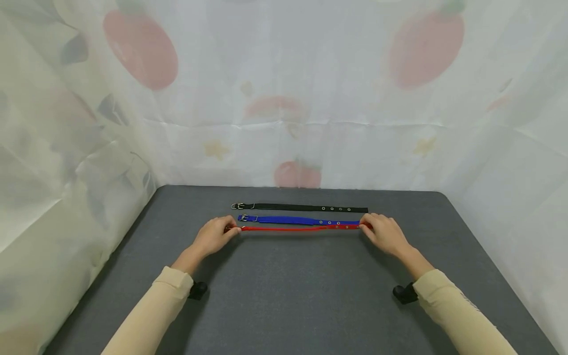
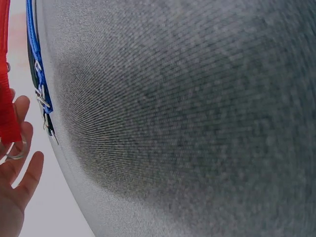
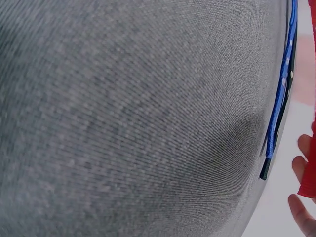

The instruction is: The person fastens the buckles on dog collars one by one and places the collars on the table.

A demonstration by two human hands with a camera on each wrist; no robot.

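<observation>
Three collars lie side by side across the grey mat (image 1: 301, 286): a black one (image 1: 301, 207) farthest, a blue one (image 1: 297, 220) in the middle, and a red one (image 1: 301, 228) nearest. My left hand (image 1: 234, 230) pinches the red collar's buckle end. My right hand (image 1: 365, 225) pinches its holed tip, so the red strap is stretched straight between them. In the left wrist view the red strap (image 2: 7, 98) runs down to my fingers (image 2: 22, 128), beside the blue collar (image 2: 33, 54). In the right wrist view the red tip (image 3: 308, 180) sits between fingers (image 3: 300, 165), near the blue strap (image 3: 281, 94).
A white curtain with a fruit print (image 1: 284, 98) hangs round the mat at the back and both sides. The mat's near half is bare grey felt. A small black wrist camera (image 1: 197, 290) is strapped under each sleeve.
</observation>
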